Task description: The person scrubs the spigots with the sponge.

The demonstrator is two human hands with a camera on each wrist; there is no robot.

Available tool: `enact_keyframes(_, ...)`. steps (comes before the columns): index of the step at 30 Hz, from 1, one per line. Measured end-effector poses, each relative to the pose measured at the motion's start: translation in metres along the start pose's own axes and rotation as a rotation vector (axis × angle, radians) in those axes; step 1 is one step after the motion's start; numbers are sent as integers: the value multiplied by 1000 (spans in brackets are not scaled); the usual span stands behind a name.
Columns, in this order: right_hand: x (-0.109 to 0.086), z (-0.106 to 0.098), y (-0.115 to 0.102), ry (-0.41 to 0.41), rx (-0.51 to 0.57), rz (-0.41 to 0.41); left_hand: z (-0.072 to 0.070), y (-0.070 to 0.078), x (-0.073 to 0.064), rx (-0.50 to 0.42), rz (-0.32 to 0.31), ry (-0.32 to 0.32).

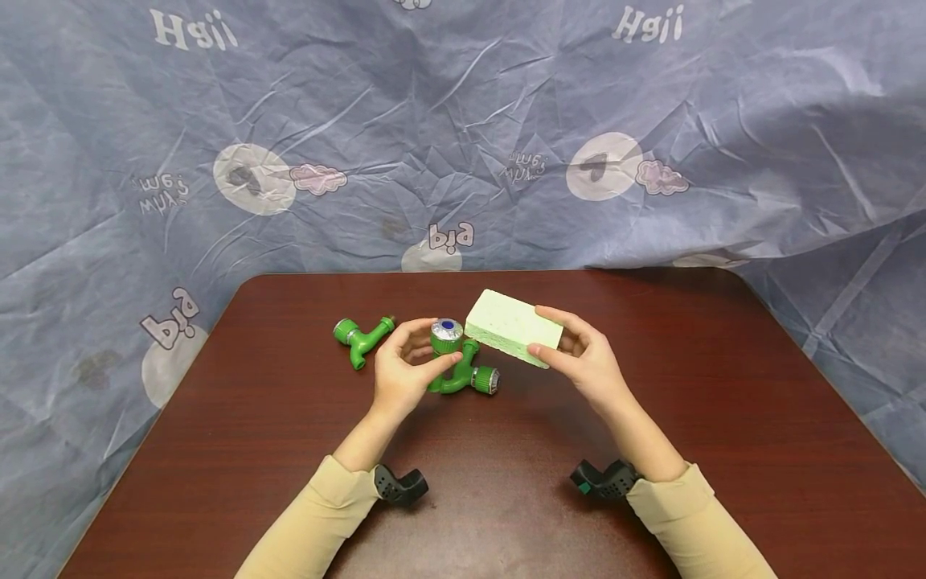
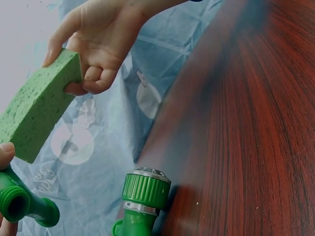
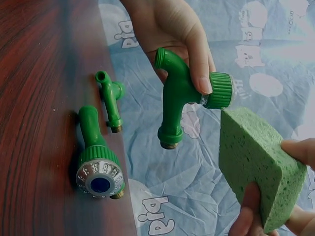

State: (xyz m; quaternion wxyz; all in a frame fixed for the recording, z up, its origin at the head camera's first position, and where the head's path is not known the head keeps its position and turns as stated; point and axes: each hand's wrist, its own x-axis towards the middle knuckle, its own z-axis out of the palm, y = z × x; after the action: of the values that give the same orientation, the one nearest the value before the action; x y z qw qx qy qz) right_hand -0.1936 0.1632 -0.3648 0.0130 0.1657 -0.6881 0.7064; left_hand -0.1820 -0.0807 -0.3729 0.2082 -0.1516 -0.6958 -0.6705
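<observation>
My left hand (image 1: 402, 368) grips a green plastic faucet (image 3: 176, 101) near its ribbed knob, thumb along the collar. The knob (image 1: 446, 333) has a silver cap with a blue centre and faces up in the head view. My right hand (image 1: 595, 363) pinches a light green sponge (image 1: 512, 325) by one end, thumb on the near side and fingers on the far side. The sponge's free corner comes right up to the knob in the right wrist view. Both things are held up over the table. Most of the held faucet's body is hidden behind the left hand in the head view.
Two similar green faucets lie on the dark red wooden table (image 1: 463, 474). One faucet (image 1: 362, 341) is to the left; the other faucet (image 1: 483, 379) lies just behind and below the hands. A blue-grey printed cloth (image 1: 463, 121) hangs behind the table's back edge.
</observation>
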Motion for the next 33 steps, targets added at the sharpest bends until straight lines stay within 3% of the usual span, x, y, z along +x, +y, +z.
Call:
enact_keyframes(6, -1, 2, -1, -22, -18, 21, -1, 0, 0, 12, 14, 0)
enact_keyframes(16, 0, 4, 1, 9, -4, 6, -2, 5, -2, 50, 24, -60)
enact_keyframes(29, -1, 3, 1, 6, -21, 23, -3, 4, 0, -32, 20, -126)
enact_keyframes(33, -1, 3, 2, 5, -32, 17, -3, 4, 0, -39, -14, -130)
